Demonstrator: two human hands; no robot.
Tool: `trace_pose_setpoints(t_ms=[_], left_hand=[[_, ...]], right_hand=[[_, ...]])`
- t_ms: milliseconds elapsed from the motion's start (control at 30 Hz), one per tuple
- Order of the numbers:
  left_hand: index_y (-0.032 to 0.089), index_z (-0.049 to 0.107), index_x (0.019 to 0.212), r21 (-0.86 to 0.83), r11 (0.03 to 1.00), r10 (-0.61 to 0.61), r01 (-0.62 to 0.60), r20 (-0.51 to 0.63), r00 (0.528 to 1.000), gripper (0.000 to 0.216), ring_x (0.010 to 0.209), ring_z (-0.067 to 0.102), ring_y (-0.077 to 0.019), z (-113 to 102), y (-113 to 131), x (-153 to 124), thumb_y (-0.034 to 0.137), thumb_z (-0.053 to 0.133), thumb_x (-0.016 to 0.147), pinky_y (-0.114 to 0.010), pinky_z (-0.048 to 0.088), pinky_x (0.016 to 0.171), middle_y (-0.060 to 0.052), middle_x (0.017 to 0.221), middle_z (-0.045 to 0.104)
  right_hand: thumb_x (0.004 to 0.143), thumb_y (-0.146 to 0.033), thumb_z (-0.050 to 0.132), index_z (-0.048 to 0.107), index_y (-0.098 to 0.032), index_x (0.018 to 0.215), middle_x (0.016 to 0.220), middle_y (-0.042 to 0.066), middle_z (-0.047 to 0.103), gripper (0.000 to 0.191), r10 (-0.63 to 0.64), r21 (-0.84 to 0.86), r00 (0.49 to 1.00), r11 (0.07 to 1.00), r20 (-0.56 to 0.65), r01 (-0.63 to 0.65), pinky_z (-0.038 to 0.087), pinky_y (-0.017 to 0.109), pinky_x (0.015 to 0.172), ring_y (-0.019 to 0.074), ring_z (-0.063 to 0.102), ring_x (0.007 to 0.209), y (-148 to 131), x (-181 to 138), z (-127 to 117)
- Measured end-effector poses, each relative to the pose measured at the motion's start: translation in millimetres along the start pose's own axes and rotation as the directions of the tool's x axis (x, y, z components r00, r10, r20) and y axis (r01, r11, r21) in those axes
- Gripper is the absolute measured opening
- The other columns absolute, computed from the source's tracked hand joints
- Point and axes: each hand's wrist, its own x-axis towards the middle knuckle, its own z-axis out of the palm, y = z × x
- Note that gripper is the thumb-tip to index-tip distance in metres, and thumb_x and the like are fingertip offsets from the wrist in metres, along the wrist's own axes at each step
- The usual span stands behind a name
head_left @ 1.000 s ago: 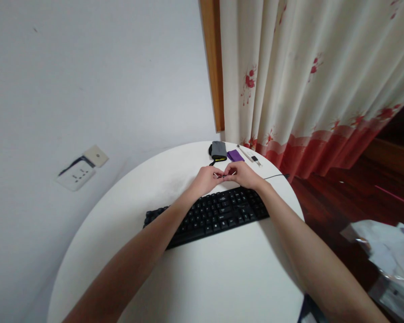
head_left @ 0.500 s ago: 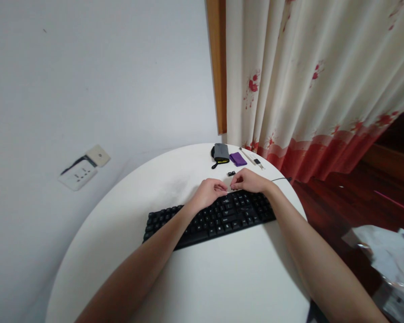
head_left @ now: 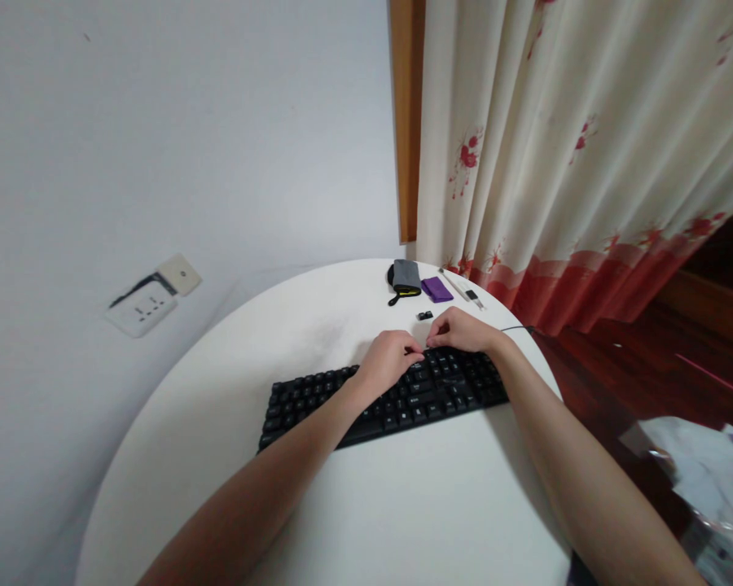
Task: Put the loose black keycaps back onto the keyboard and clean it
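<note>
A black keyboard lies across a round white table. My left hand rests over its upper key rows, fingers curled down onto the keys. My right hand sits at the keyboard's far right end with its fingers pinched together at the top row; what they grip is too small to make out. A small black piece lies on the table just beyond my hands.
At the table's far edge lie a grey and yellow pouch, a purple cloth and a thin white tool. A cable runs off the right. Flowered curtain at right, wall socket at left.
Both hands came down from just beyond the keyboard onto its upper key rows. The small black piece, hidden by my hands a second ago, now lies on the table.
</note>
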Motion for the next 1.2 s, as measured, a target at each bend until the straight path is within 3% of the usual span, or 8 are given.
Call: trace_pose_setpoints(t_ms=[200, 433, 567, 733, 1033, 1200], left_hand=[[0.019, 0.077, 0.082, -0.003, 0.998, 0.069, -0.069, 0.016, 0.998, 0.01, 0.083, 0.067, -0.0183, -1.5, 5.0, -2.9, 0.014, 0.069, 0.083, -0.029, 0.051, 0.082, -0.004, 0.089, 0.075], [0.02, 0.078, 0.086, -0.189, 0.974, -0.124, 0.127, 0.026, 0.992, 0.013, 0.079, 0.07, -0.0174, 1.6, -2.8, -4.5, 0.013, 0.067, 0.082, -0.029, 0.055, 0.079, -0.003, 0.087, 0.077], [0.017, 0.076, 0.086, -0.245, 0.958, -0.147, 0.148, 0.024, 0.989, 0.01, 0.073, 0.069, -0.016, 4.4, -5.7, -4.7, 0.012, 0.069, 0.081, -0.027, 0.054, 0.074, -0.003, 0.08, 0.076], [0.017, 0.076, 0.083, -0.24, 0.96, -0.145, 0.142, 0.006, 0.989, 0.005, 0.074, 0.069, -0.0162, 4.0, -6.2, -5.3, 0.015, 0.072, 0.08, -0.027, 0.054, 0.075, -0.003, 0.081, 0.076], [0.018, 0.077, 0.083, -0.238, 0.96, -0.151, 0.151, 0.019, 0.988, 0.006, 0.076, 0.07, -0.0175, 2.8, -6.3, -5.9, 0.016, 0.071, 0.081, -0.028, 0.054, 0.074, -0.003, 0.082, 0.076], [0.02, 0.077, 0.084, -0.181, 0.978, -0.097, 0.099, 0.019, 0.995, 0.008, 0.078, 0.07, -0.0178, 1.4, -6.7, -7.0, 0.018, 0.07, 0.082, -0.029, 0.053, 0.076, -0.002, 0.084, 0.076]], right_hand=[[0.073, -0.029, 0.072, 0.077, -0.013, 0.075, 0.069, 0.004, 0.073, 0.016, -0.007, -0.004, 1.0, 1.0, 0.016, 0.007, 0.047, 0.026, 0.061, 0.0159, 0.061, 0.063, -1.0, -0.3, 0.5], [0.072, -0.029, 0.072, 0.075, -0.014, 0.074, 0.07, 0.004, 0.073, 0.015, 0.022, -0.061, 0.999, 0.998, 0.049, -0.019, 0.045, 0.026, 0.063, 0.0165, 0.061, 0.065, -12.8, -1.7, 3.8], [0.073, -0.022, 0.069, 0.074, -0.015, 0.077, 0.071, 0.002, 0.071, 0.009, 0.015, -0.106, 0.996, 0.994, 0.092, -0.005, 0.045, 0.027, 0.065, 0.0161, 0.061, 0.066, -16.9, -1.8, 4.6], [0.073, -0.019, 0.069, 0.076, -0.017, 0.089, 0.08, 0.004, 0.073, 0.017, 0.025, -0.114, 0.992, 0.993, 0.121, -0.011, 0.046, 0.028, 0.07, 0.0185, 0.064, 0.074, -16.6, -2.5, 4.8], [0.075, -0.018, 0.067, 0.074, -0.016, 0.084, 0.079, 0.003, 0.072, 0.012, -0.001, -0.093, 0.992, 0.996, 0.128, 0.013, 0.046, 0.028, 0.071, 0.0183, 0.063, 0.075, -18.4, -1.8, 6.0], [0.072, -0.017, 0.069, 0.07, -0.017, 0.082, 0.079, 0.002, 0.069, 0.01, 0.032, -0.077, 0.991, 0.997, 0.129, -0.022, 0.046, 0.029, 0.072, 0.0181, 0.062, 0.075, -22.1, -3.6, 5.8]])
